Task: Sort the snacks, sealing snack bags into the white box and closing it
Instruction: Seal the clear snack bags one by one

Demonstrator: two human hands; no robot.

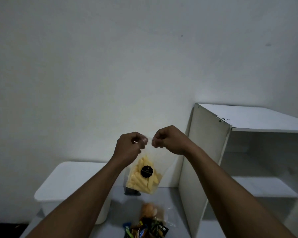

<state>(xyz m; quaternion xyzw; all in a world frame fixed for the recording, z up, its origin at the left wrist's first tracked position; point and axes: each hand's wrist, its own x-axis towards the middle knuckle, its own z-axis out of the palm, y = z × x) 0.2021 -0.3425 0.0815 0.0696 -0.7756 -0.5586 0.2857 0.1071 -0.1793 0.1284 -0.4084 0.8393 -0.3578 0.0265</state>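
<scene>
Wrapped snacks (145, 228) at near edge, both hands up w/ clear bag.

Mixed small wrappers lie in a pile on the table (170, 200), w/ an orange-brown snack bag (150, 209) just beyond them. Left hand (129, 148) and right hand (169, 140) are both pinched shut on the top edge of a clear bag of yellow sticks (143, 176), fingertips close together at centre; bag hangs tilted above the table, black round label facing the camera. A dark item (132, 191) sits under/behind the bag, too hidden to identify. White box (70, 182) sits on the left w/ lid on, partly behind the left forearm. White shelf unit (230, 152) stands on the right against the wall (110, 57).
</scene>
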